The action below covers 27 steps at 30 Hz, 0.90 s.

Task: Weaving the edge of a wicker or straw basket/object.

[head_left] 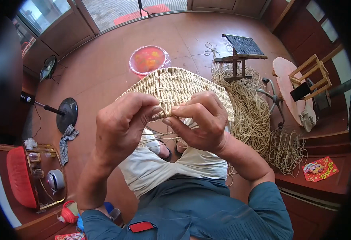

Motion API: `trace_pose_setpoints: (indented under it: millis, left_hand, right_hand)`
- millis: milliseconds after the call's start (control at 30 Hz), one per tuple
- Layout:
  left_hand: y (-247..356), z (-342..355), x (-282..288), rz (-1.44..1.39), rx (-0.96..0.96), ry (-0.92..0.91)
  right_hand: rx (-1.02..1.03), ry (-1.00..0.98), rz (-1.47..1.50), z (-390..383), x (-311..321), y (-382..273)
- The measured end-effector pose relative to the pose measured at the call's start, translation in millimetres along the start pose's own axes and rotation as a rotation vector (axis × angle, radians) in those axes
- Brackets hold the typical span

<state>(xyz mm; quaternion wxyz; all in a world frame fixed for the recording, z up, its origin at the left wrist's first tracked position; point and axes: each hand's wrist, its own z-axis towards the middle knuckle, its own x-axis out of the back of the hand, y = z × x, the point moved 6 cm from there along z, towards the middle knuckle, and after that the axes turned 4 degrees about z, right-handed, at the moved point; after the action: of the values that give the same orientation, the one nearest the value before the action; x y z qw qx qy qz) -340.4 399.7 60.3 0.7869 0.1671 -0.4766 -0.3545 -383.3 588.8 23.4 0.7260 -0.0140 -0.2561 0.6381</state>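
Note:
A straw-coloured woven cord panel (183,86) stands out in front of me above my lap, with its near edge toward my body. My left hand (121,124) is closed, thumb and index finger pinching that edge left of its middle. Close beside it, my right hand (203,124) also pinches the near edge, its thumb tip almost meeting the left fingers. Whether a single strand lies between the fingertips is too small to tell. Below the hands, several thin bare cords (159,138) stretch across over my light-coloured trousers (195,166). The panel's underside is hidden.
Loose cord (249,116) lies heaped on the floor at right, under a small dark-topped stool (241,50). A red basin (148,60) stands beyond the panel. At left are a fan base (67,115) and a cloth (67,144); a pink table (285,84) stands far right.

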Motion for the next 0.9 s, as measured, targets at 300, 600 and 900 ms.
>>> trace_pose_setpoints:
  millis: [300,600,900]
  left_hand:
    - [-3,19,-4,-0.124,0.186,-0.152]
    - [-1,29,-7,-0.181,0.324,-0.269]
    - [0,40,-7,-0.056,0.067,-0.255]
  right_hand:
    - [0.02,-0.012,0.006,-2,8,0]
    - [0.017,-0.074,-0.004,-1,13,3]
    - [0.027,-0.153,0.002,7,14,1]
